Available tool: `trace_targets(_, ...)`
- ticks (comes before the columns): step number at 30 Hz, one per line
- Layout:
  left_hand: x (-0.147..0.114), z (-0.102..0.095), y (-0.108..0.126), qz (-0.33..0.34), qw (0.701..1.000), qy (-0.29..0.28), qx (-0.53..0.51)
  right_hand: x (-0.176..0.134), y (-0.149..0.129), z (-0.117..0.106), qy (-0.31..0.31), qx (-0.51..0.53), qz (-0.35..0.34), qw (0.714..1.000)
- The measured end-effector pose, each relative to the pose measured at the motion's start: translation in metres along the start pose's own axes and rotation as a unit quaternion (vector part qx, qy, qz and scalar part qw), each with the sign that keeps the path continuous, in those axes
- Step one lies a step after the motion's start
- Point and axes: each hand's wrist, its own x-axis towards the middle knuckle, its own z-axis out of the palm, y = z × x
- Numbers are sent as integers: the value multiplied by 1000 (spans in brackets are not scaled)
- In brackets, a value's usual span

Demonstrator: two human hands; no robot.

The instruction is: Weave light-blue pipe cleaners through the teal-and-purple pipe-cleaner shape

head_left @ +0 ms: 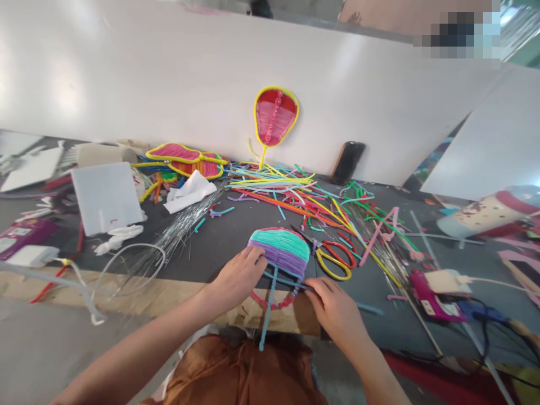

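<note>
1. Fan-shaped piece point(279, 254) of fuzzy strands is resting between both hands at the near side of the counter point(248, 216), its lower part overlapping a brown strip point(177, 289).
2. Teal and purple rows are filling its upper part; a pinkish rim is curving round below, and a blue stem point(265, 326) is pointing toward the wearer's lap.
3. Left hand point(236, 275): fingers point(256, 257) are bending close together, pressing onto the left edge of the piece.
4. Right hand point(337, 306): thumb and index finger are pinching the end of a blue strand point(300, 285), which is crossing the stem below the purple rows.
5. Scissors point(337, 261) with red and yellow handles are lying just right of the piece.
6. Loose coloured strands point(270, 181) are spreading beyond it; thin wires point(181, 225) are lying to the left.
7. Farther back, a yellow-rimmed fan point(284, 121) and a dark phone point(348, 162) are standing against a white panel point(189, 84).
</note>
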Motion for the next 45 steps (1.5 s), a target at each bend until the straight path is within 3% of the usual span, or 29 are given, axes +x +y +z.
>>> trace_targets(5,-7,4,-11,-38,992,44,-115,-11,19,-13,0,4,5,1000)
trace_targets(9,-9,7,-15,-83,963,106,-234,-2,18,-21,2,50,12,999)
trace_targets(12,-8,8,-16,-181,907,146,-351,17,4,-17,-14,21,-12,1000)
trace_targets(17,-5,8,-23,-265,760,191,-562,49,-10,3,-45,-55,-45,997)
trace_targets(19,-7,4,-26,-281,740,208,-574,59,-9,8,-48,-65,-43,996)
trace_targets(21,-9,-4,-28,-284,752,237,-545,70,-6,9,-55,-66,-48,995)
trace_targets(24,-5,-23,-31,-249,803,266,-472,90,-5,5,-73,-62,-64,993)
trace_targets(29,30,-42,-51,-153,901,178,-366,123,-8,3,-107,-24,-88,990)
trace_targets(32,54,-31,-67,-123,905,175,-368,129,6,0,-53,33,-51,997)
trace_targets(35,64,-10,-77,-181,883,226,-369,121,39,-12,0,81,25,996)
trace_targets(36,65,-4,-78,-195,890,211,-355,117,51,-17,2,81,59,995)
trace_targets(40,60,5,-81,-213,906,177,-319,103,79,-31,-103,28,113,988)
trace_targets(42,59,6,-83,-218,903,186,-319,101,78,-32,-147,-2,112,983)
trace_targets(45,59,7,-87,-215,899,193,-328,102,68,-27,-163,-42,117,979)
